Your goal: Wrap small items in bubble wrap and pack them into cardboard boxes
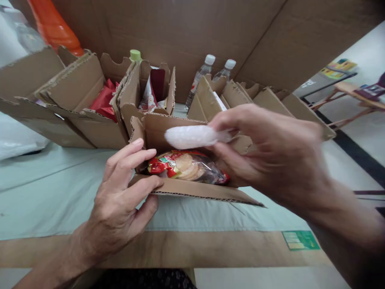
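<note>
In my right hand (258,148) is a white oblong packet (191,137), pinched near its right end between thumb and fingers. It is held over an open cardboard box (198,191), and motion blurs it, so its contents cannot be made out. Inside the box lies a clear and red snack packet (186,166) showing round, pale crackers. My left hand (123,196) grips the box's left end, with the thumb outside the front wall and the index finger over its rim; the other fingers reach to the left side.
Cardboard bins (81,116) line the back, one holding a red packet (105,100). Behind stand an orange bottle (57,30) and clear bottles (198,78) against a tall cardboard panel (180,32). A green card (300,240) lies on the table's wooden front edge (228,247).
</note>
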`<state>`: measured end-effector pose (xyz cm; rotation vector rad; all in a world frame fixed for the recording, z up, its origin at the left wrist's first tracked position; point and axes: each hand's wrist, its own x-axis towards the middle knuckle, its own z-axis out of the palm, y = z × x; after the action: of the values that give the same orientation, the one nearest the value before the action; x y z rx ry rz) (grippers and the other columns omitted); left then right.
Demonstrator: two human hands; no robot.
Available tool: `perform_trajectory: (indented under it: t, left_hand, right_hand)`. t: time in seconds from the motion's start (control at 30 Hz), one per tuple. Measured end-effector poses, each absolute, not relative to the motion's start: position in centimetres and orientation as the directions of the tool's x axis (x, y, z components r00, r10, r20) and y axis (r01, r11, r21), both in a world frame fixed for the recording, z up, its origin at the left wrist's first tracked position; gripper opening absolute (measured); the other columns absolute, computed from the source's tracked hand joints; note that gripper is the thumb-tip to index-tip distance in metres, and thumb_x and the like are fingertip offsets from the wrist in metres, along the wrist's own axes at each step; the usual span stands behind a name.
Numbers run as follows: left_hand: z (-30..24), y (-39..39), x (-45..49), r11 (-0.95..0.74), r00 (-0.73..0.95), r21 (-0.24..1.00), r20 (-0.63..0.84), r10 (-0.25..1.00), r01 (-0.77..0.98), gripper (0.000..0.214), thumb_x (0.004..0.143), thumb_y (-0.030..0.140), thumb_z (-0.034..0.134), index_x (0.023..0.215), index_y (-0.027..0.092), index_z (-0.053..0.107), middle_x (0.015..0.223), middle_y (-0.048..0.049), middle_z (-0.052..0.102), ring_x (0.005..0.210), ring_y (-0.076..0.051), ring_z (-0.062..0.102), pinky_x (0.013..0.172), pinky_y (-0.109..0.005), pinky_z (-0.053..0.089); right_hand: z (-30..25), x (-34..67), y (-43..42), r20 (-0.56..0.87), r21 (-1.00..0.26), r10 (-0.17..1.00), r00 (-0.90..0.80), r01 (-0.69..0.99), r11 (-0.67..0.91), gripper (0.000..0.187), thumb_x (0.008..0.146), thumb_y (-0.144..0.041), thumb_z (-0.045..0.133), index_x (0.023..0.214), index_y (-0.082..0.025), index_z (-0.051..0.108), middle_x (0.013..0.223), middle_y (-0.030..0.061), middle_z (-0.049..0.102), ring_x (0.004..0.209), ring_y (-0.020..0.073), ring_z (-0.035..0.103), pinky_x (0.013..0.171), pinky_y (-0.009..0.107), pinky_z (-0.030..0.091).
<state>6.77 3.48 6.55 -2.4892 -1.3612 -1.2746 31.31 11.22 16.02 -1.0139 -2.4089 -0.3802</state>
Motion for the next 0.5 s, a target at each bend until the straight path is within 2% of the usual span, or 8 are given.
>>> perform_trajectory:
  t: [0.07, 0.17, 0.23, 0.33, 0.43, 0.5]
  left_hand:
    - [6.5, 3.5, 6.9, -0.609, 0.274, 0.333, 0.669, 0.691, 0.72, 0.027, 0.086, 0.007, 0.064, 0.103, 0.027, 0.067, 0.145, -0.008, 0.059, 0.146, -0.039, 0.049, 0.116, -0.068, 0.047]
    - [6.4, 3.4, 6.8, -0.609, 0.281, 0.329, 0.664, 0.693, 0.722, 0.028, 0.085, 0.005, 0.063, 0.103, 0.027, 0.066, 0.147, -0.0076, 0.057, 0.147, -0.039, 0.047, 0.115, -0.068, 0.047]
    - [6.3, 3.5, 6.8, -0.612, 0.287, 0.324, 0.664, 0.69, 0.722, 0.028, 0.085, 0.005, 0.063, 0.103, 0.026, 0.065, 0.147, -0.0083, 0.056, 0.148, -0.039, 0.047, 0.115, -0.067, 0.047]
    - [6.3, 3.6, 7.0, -0.624, 0.293, 0.312, 0.677, 0.675, 0.717, 0.027, 0.085, 0.005, 0.064, 0.103, 0.025, 0.064, 0.145, -0.0097, 0.056, 0.148, -0.04, 0.046, 0.116, -0.067, 0.046]
    - [6.2, 3.4, 7.0, -0.604, 0.243, 0.363, 0.678, 0.694, 0.71, 0.037, 0.088, 0.009, 0.066, 0.119, 0.028, 0.063, 0.155, -0.0097, 0.049, 0.15, -0.038, 0.045, 0.12, -0.066, 0.044]
    - [5.9, 3.0, 6.6, -0.554, 0.141, 0.456, 0.67, 0.729, 0.697, 0.059, 0.091, 0.016, 0.07, 0.144, 0.032, 0.051, 0.167, -0.01, 0.036, 0.156, -0.037, 0.038, 0.123, -0.065, 0.04]
  right_hand:
    - [15.0, 29.3, 12.6, 0.424, 0.076, 0.584, -0.692, 0.67, 0.738, 0.009, 0.094, -0.019, 0.06, 0.101, -0.021, 0.065, 0.094, -0.0002, 0.073, 0.079, 0.0159, 0.067, 0.066, 0.029, 0.045]
    - [13.4, 26.3, 14.7, 0.174, 0.113, 0.602, -0.779, 0.623, 0.774, 0.012, 0.097, -0.018, 0.058, 0.105, -0.021, 0.066, 0.089, -0.0006, 0.073, 0.075, 0.0168, 0.067, 0.06, 0.027, 0.038]
    - [12.3, 24.6, 15.8, 0.049, 0.116, 0.565, -0.824, 0.566, 0.816, 0.015, 0.099, -0.015, 0.057, 0.109, -0.02, 0.067, 0.088, 0.0011, 0.074, 0.076, 0.0175, 0.067, 0.059, 0.028, 0.035]
    - [11.6, 23.2, 16.8, -0.077, 0.089, 0.505, -0.86, 0.499, 0.862, 0.015, 0.099, -0.011, 0.058, 0.102, -0.018, 0.071, 0.085, 0.0031, 0.075, 0.077, 0.0182, 0.069, 0.062, 0.029, 0.037]
    - [12.7, 24.2, 16.3, -0.115, 0.017, 0.515, -0.849, 0.517, 0.856, 0.017, 0.098, -0.011, 0.06, 0.103, -0.02, 0.074, 0.094, 0.0033, 0.078, 0.08, 0.0187, 0.071, 0.067, 0.029, 0.045]
    - [14.2, 26.8, 14.6, 0.01, -0.033, 0.554, -0.832, 0.554, 0.832, 0.021, 0.099, -0.015, 0.06, 0.111, -0.022, 0.075, 0.106, 0.0036, 0.079, 0.088, 0.0207, 0.074, 0.074, 0.032, 0.052]
